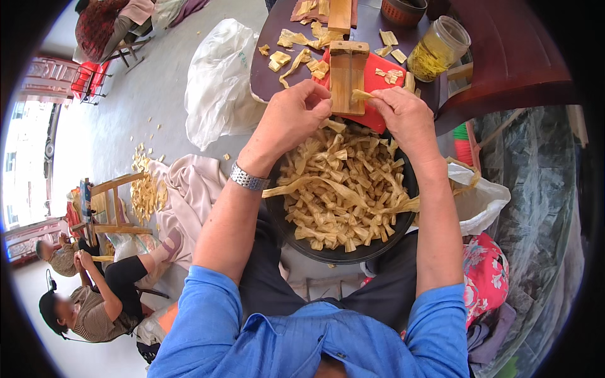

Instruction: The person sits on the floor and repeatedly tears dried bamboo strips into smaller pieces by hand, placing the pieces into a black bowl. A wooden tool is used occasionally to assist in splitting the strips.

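Note:
My right hand (pixel 401 108) pinches a short piece of a dried yellowish strip (pixel 361 95) against the front of a wooden block tool (pixel 349 78), which lies over a red cloth (pixel 378 113). My left hand (pixel 305 111), with a metal watch on its wrist, is at the block's left side, fingers curled; whether anything is between its fingertips cannot be told. Below both hands, a round black basin (pixel 340 257) on my lap holds a heap of knotted dried pieces (pixel 345 189). A long dried strip (pixel 326 182) lies across the heap.
The dark table (pixel 264 71) bears loose strip pieces and a clear plastic jar (pixel 437 49) with yellow strands. A white plastic bag (pixel 220 85) lies left of it; an open white sack (pixel 482 203) is to my right. Other people sit at the left, near a wooden stool (pixel 116 208) and a floor pile (pixel 146 189).

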The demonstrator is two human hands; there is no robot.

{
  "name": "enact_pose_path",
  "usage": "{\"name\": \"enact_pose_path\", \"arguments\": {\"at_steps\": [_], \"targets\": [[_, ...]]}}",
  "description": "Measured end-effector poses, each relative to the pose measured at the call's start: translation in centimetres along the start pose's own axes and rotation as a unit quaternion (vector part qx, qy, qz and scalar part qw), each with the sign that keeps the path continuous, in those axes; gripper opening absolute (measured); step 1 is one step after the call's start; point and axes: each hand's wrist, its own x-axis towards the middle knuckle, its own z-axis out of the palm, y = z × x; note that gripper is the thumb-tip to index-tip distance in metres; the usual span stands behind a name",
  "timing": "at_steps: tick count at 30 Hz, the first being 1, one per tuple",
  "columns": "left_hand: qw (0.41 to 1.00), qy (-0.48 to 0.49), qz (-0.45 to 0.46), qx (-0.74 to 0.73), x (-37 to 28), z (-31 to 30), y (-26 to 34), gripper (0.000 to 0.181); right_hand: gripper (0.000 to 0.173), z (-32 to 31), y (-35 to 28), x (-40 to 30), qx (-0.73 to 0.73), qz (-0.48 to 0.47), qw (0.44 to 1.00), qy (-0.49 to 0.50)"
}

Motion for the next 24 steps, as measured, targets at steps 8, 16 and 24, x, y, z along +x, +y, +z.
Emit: {"name": "enact_pose_path", "arguments": {"at_steps": [8, 16, 24], "targets": [[0.937, -0.066, -0.088, -0.331, -4.3, -0.7, 0.6, 0.046, 0.014, -2.7, -5.4, -2.5, 0.136, -0.148, 0.978, 0.054], [0.67, -0.249, -0.156, -0.682, -9.0, 4.8, 1.8, 0.041, 0.027, -4.8, -11.5, -7.5, 0.087, -0.349, 0.932, 0.051], [0.729, -0.284, -0.056, -0.62, -10.5, 3.1, 4.6, 0.022, 0.014, -4.9, -12.5, -10.2, 0.172, -0.353, 0.919, 0.026]]}}
